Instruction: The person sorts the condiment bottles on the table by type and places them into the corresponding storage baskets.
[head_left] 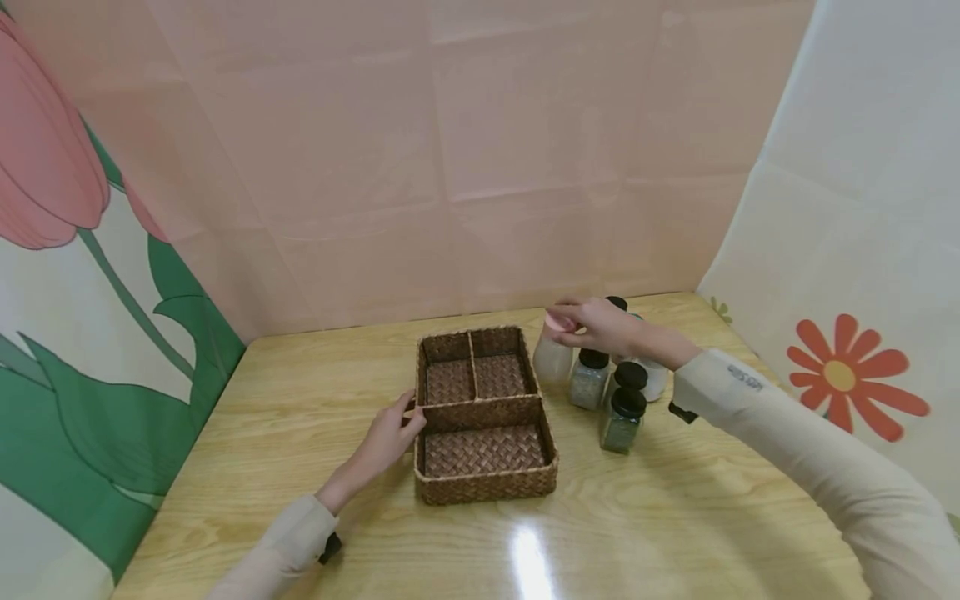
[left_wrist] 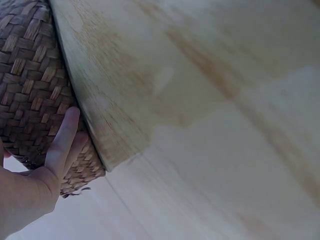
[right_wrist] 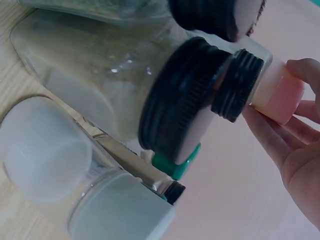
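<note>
My left hand point(head_left: 386, 433) rests at the left side of a brown woven basket point(head_left: 487, 487) with three compartments. In the left wrist view, straight fingers point(left_wrist: 62, 142) lie against the basket's outer wall point(left_wrist: 32, 85). Beyond the basket's right side, my right hand point(head_left: 600, 325) grips the pink cap of a pale, whitish bottle point(head_left: 553, 360) from above. The right wrist view shows the fingertips round this pink cap point(right_wrist: 286, 97); jars in front hide most of the bottle's body.
Right of the basket stand black-lidded jars, one with pale contents point(head_left: 588, 385) and one with green contents point(head_left: 621, 432). A white container point(head_left: 655, 379) and another black-lidded jar point(head_left: 617, 302) are partly hidden behind the right arm. Printed cloth walls border the wooden table point(head_left: 322, 367).
</note>
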